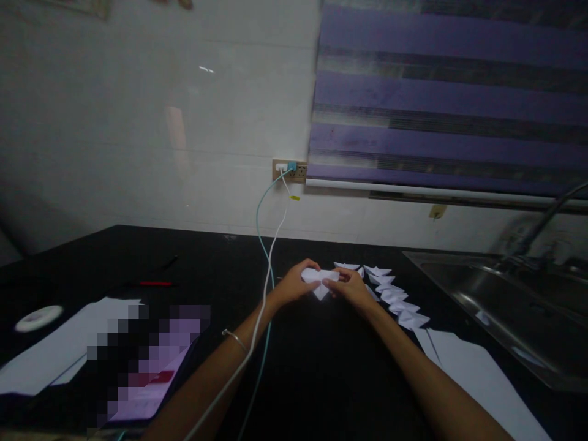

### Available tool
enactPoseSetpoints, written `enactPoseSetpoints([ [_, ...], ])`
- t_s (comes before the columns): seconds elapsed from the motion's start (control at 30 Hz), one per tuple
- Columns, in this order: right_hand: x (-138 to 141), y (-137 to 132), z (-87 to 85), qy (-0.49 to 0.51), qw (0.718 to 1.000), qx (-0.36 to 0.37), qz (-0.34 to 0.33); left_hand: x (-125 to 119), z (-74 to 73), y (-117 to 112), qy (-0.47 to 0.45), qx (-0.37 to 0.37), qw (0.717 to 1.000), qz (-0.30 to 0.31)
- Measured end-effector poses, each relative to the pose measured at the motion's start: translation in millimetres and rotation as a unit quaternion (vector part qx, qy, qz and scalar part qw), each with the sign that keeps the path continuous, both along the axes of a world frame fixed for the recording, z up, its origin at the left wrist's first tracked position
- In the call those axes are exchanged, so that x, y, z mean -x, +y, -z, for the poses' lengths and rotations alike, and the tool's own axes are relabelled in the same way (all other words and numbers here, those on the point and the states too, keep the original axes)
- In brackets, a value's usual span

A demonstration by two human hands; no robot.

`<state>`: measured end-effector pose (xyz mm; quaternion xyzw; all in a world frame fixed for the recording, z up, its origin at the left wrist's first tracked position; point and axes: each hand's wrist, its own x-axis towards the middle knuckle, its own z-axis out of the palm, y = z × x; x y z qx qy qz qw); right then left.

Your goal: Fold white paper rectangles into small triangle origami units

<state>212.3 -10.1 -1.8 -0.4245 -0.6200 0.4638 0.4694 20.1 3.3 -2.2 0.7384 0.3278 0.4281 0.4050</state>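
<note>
Item 1: small folded white paper piece (320,282), held above the black countertop (321,380) at centre, between both hands. The left hand (294,285) pinches its left side, fingers curled over the top edge. The right hand (351,288) pinches its right side, fingertips pressed on the paper. A thin metal bangle (234,338) sits on the left wrist.

Item 2: row of folded white paper pieces (390,294), lying on the countertop just right of the hands and running from far to near right. Exact count cannot be told.

Item 3: flat white paper sheets (478,373), near right, beside the steel sink (505,306) with its tap (546,220).

Item 4: more white paper sheets (59,349) at near left, partly under a blurred tablet-like screen (147,361). A white tape roll (39,318) lies left of them; a red pen (155,283) lies farther back.

Item 5: 2 cables, 1 white (271,257) and 1 teal (260,214), hanging from a wall socket (289,169) and crossing the countertop over the left forearm.

Item 6: purple striped roller blind (450,98), far right, on the wall.
</note>
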Motion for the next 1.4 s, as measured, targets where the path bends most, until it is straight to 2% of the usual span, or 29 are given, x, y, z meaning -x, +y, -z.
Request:
enactPoseSetpoints([
  [0.17, -1.0, 3.0, 3.1, 0.005, 1.000, -0.019, 0.019, 0.0, -0.6, 0.6, 0.000, 0.028, 1.000, 0.000],
  [0.37, -0.1, 3.9, 5.2, -0.012, 1.000, -0.023, 0.016, 0.4, -5.7, -5.0, 0.008, 0.017, 1.000, -0.026],
  [0.63, -5.1, 4.3, 4.4, -0.040, 0.999, -0.023, 0.000, 5.0, -6.3, -5.7, 0.012, 0.051, 0.998, 0.021],
  [0.93, -5.7, 0.6, 1.2, -0.043, 0.999, -0.013, -0.031, 5.4, -9.1, -10.1, 0.076, 0.026, 0.996, 0.031],
  [1.1, -5.7, 1.3, 2.1, -0.070, 0.997, -0.011, -0.025, 5.9, -6.7, -6.1, 0.096, 0.014, 0.995, 0.000],
  [1.27, -5.6, 3.8, 6.7, -0.061, 0.996, 0.002, -0.060, 7.0, -1.3, 0.3, 0.098, -0.001, 0.995, -0.022],
  [1.4, -5.9, 5.8, 7.1, -0.062, 0.998, -0.016, -0.028, 7.3, 2.6, 3.9, 0.088, -0.029, 0.994, -0.053],
])
